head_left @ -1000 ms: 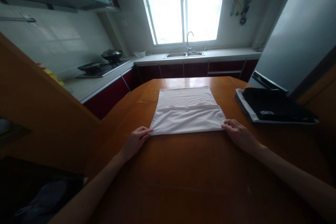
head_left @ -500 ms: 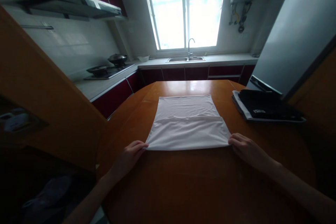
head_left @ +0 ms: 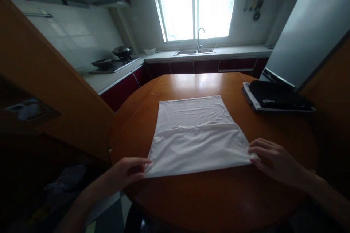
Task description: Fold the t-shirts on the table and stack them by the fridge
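a white cloth (head_left: 197, 151) lies folded over on itself, flat on the wooden table (head_left: 197, 198), its near edge spanning my two hands. at its near left corner, my left grip (head_left: 124, 173) has fingertips on the fabric, thumb a little apart; i cannot tell whether it pinches. my right grip (head_left: 279, 162) is nearly closed, the near right corner caught between fingers and thumb. dark folded clothes (head_left: 279, 96) sit beyond, to the right.
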Demonstrator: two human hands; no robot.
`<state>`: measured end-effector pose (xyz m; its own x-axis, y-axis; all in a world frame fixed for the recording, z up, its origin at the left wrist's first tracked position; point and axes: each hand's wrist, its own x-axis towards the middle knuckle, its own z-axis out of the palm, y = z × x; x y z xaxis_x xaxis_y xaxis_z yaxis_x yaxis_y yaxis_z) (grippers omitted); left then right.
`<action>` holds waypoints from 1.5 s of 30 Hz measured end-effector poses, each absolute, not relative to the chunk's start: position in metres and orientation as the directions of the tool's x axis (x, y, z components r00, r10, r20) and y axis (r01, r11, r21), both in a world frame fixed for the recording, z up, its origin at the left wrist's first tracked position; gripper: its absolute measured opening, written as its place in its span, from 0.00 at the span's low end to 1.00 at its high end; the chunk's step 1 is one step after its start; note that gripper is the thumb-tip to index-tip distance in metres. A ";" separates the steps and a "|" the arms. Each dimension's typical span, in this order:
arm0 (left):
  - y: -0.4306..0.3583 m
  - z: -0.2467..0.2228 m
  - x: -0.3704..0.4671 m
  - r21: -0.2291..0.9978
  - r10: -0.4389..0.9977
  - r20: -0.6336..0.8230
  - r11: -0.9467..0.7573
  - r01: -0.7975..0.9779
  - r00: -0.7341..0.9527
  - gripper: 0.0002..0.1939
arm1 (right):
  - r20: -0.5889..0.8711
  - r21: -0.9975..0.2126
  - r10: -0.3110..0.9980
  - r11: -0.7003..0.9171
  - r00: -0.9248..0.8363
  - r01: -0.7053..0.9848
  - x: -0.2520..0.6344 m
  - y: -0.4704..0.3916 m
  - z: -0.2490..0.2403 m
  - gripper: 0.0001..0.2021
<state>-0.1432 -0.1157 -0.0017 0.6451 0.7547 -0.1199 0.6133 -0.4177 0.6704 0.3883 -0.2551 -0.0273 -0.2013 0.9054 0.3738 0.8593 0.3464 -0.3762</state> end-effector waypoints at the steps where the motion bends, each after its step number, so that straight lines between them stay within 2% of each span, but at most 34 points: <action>1: -0.105 0.002 -0.138 0.677 0.782 -0.106 -0.396 0.621 0.614 0.17 | 0.366 -0.416 0.915 0.326 -0.172 0.849 0.390 -0.244 -0.027 0.08; 3: -0.078 0.006 -0.126 0.653 0.860 0.019 -0.397 0.645 0.510 0.18 | 0.370 -0.490 0.928 0.225 -0.033 0.843 0.395 -0.214 -0.030 0.12; 5: -0.051 0.005 -0.110 0.590 0.902 0.117 -0.400 0.701 0.416 0.19 | 0.319 -0.525 0.946 0.131 0.053 0.841 0.399 -0.179 -0.034 0.12; 8: -0.020 -0.001 -0.087 0.539 0.913 0.103 -0.384 0.750 0.394 0.17 | 0.239 -0.560 0.961 0.018 0.141 0.829 0.402 -0.134 -0.040 0.11; 12: -0.008 -0.013 -0.075 0.540 0.901 0.099 -0.406 0.737 0.423 0.17 | 0.135 -0.584 0.979 -0.045 0.152 0.811 0.404 -0.103 -0.044 0.11; 18: -0.019 -0.024 -0.083 0.541 0.878 0.188 -0.467 0.700 0.441 0.19 | 0.136 -0.617 0.989 0.036 0.061 0.786 0.410 -0.105 -0.048 0.17; 25: -0.020 -0.027 -0.085 0.525 0.844 0.206 -0.522 0.672 0.495 0.13 | 0.161 -0.689 0.986 0.142 -0.041 0.710 0.403 -0.111 -0.048 0.14; 32: -0.020 -0.025 -0.084 0.581 0.856 0.300 -0.514 0.631 0.420 0.14 | 0.314 -0.696 0.946 0.173 0.079 0.697 0.396 -0.116 -0.039 0.12; 35: -0.019 -0.026 -0.084 0.572 0.852 0.381 -0.522 0.632 0.359 0.14 | 0.391 -0.673 0.914 0.202 0.111 0.711 0.397 -0.115 -0.038 0.12; 37: -0.018 -0.028 -0.082 0.561 0.848 0.384 -0.529 0.637 0.366 0.14 | 0.406 -0.665 0.906 0.205 0.117 0.718 0.399 -0.112 -0.043 0.12; 42: -0.014 -0.037 -0.080 0.527 0.844 0.289 -0.535 0.661 0.453 0.11 | 0.304 -0.644 0.951 0.161 0.058 0.748 0.403 -0.105 -0.058 0.13; 45: -0.012 -0.040 -0.082 0.512 0.844 0.293 -0.536 0.672 0.449 0.11 | 0.230 -0.597 0.973 0.122 0.023 0.793 0.404 -0.106 -0.061 0.14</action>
